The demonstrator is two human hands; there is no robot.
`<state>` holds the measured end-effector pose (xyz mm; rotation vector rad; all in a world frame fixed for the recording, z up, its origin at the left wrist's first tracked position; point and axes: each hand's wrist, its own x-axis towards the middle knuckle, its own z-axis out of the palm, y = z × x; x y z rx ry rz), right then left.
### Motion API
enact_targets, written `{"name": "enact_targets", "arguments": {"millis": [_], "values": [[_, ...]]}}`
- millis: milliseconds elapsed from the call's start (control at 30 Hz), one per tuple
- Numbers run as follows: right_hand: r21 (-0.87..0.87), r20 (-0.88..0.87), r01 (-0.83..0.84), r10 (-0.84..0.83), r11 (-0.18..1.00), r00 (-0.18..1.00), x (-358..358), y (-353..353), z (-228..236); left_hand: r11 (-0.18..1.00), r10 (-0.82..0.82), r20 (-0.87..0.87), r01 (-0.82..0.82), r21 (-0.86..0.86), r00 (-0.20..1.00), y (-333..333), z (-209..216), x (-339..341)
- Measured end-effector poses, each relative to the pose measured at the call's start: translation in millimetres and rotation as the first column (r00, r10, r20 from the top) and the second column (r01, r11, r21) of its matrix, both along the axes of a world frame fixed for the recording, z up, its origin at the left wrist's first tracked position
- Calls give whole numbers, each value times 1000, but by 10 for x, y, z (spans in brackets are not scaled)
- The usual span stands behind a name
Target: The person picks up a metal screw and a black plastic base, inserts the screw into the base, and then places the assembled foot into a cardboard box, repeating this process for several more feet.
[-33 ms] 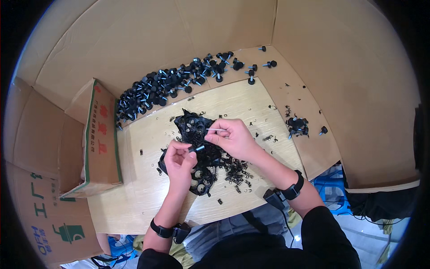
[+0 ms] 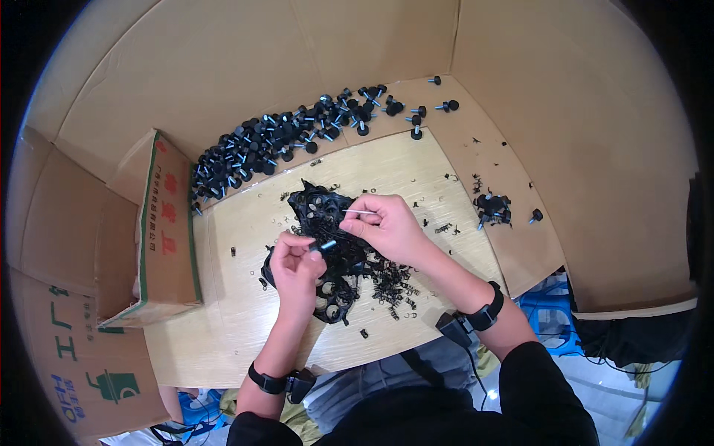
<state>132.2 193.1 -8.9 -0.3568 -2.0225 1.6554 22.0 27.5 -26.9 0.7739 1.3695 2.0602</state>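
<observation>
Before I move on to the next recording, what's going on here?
A person is working with both hands over a table. The left hand holds a black-headed bolt, its shank pointing toward the right hand, which has a thin pale rod in its grip. Beneath them lies a black heap with springs beside it. A pile of similar bolts lines the far edge, and a smaller cluster sits at the right.

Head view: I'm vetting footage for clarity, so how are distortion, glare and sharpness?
Head view: corners black, and the tabletop edge bows; head view: the held bolt shines, the floor glints; head view: heaped black springs are hard to separate.
</observation>
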Motion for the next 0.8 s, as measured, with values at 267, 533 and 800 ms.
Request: {"name": "enact_targets", "arguments": {"millis": [267, 533, 800], "values": [[-127, -12, 186, -189, 974, 982, 38, 191, 49, 984, 114, 370, -155, 84, 922, -5, 31, -193], [-163, -101, 447, -466, 880, 879, 70, 438, 18, 981, 153, 377, -187, 56, 914, -22, 45, -219], [-207, -174, 265, -302, 942, 937, -20, 191, -16, 999, -49, 503, 33, 41, 863, -17, 64, -112]]}}
